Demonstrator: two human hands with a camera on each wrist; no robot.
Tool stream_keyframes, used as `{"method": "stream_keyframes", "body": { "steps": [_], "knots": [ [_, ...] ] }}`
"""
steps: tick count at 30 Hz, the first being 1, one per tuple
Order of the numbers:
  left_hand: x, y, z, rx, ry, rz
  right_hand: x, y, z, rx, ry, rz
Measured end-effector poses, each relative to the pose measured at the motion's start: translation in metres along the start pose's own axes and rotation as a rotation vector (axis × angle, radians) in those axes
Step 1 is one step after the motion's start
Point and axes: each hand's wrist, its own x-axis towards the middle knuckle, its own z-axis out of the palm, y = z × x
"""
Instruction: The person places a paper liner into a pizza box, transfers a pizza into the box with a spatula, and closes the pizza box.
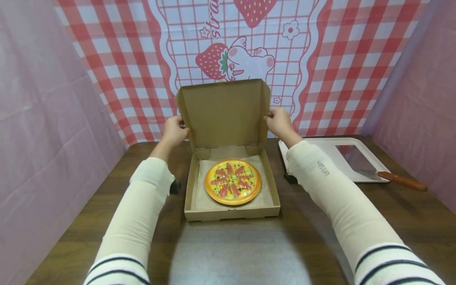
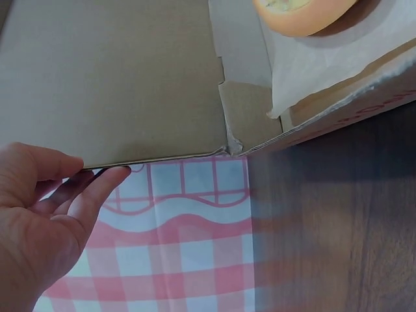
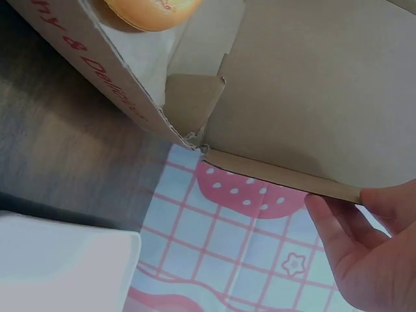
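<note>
A cardboard pizza box [image 1: 232, 214] stands on the table with its lid [image 1: 224, 114] raised upright at the back. Inside, on a sheet of paper [image 1: 201, 198], lies a round pizza [image 1: 233, 182] with pinkish topping pieces. My left hand [image 1: 174, 130] pinches the lid's left side edge between thumb and fingers, as the left wrist view shows closely. On the opposite side my right hand [image 1: 279, 122] pinches the lid's right edge; in the right wrist view the thumb [image 3: 389, 200] is on the inner face and fingers are beneath the edge.
To the right of the box lies a white tray [image 1: 331, 148], partly behind my right sleeve. A server with a wide metal blade [image 1: 354, 158] and wooden handle [image 1: 402, 181] rests across it. A checked strawberry cloth [image 1: 331, 71] hangs behind the table; pinkish curtains [image 1: 53, 99] flank it.
</note>
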Motion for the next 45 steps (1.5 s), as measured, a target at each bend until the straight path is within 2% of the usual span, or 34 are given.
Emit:
{"method": "stream_keyframes", "body": {
  "steps": [6,11,19,25,34,39,45],
  "knots": [
    [0.0,0.002,0.001,-0.038,-0.008,-0.003,-0.001,-0.002,0.0,-0.054,0.004,-0.025],
    [-0.001,-0.001,0.004,-0.049,-0.009,0.003,-0.007,-0.002,0.004,-0.057,0.017,-0.029],
    [-0.005,0.001,0.005,-0.167,-0.04,-0.003,-0.015,0.001,0.003,-0.011,-0.028,-0.05],
    [-0.013,-0.002,0.002,-0.163,-0.061,0.003,-0.024,0.004,0.002,0.039,-0.043,-0.068],
    [-0.027,-0.009,0.004,-0.178,-0.04,0.044,-0.039,0.009,0.004,0.142,-0.068,-0.047],
    [-0.036,-0.011,0.005,-0.112,-0.006,0.081,-0.047,0.013,0.005,0.147,-0.066,-0.037],
    [-0.044,-0.016,0.007,0.015,0.03,0.157,-0.058,0.017,0.004,0.069,-0.061,-0.064]
  ]
}}
